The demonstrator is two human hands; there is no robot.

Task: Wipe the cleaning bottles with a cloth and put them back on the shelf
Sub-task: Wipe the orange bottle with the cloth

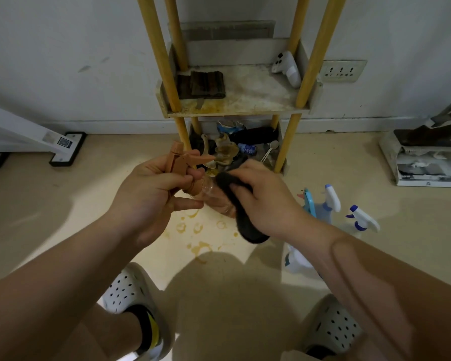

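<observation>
My left hand (154, 194) grips the brown trigger head of a clear spray bottle (185, 162), held above the floor in front of the shelf. My right hand (263, 199) holds a dark cloth (242, 225) wrapped against the bottle's clear body (208, 190), hiding most of it. On the floor to the right stand two spray bottles with white and blue trigger heads (331, 201) (362, 220), and another white one (296, 261) lies partly behind my right forearm. The shelf (235, 108) with yellow posts stands against the wall ahead.
The middle shelf board holds a folded dark cloth (203, 84) and a white controller (287, 67). The lower tier is cluttered with small items (240, 144). Brown ring stains (198, 227) mark the floor. A white stand foot (65, 147) sits left, a mop station (425, 157) right.
</observation>
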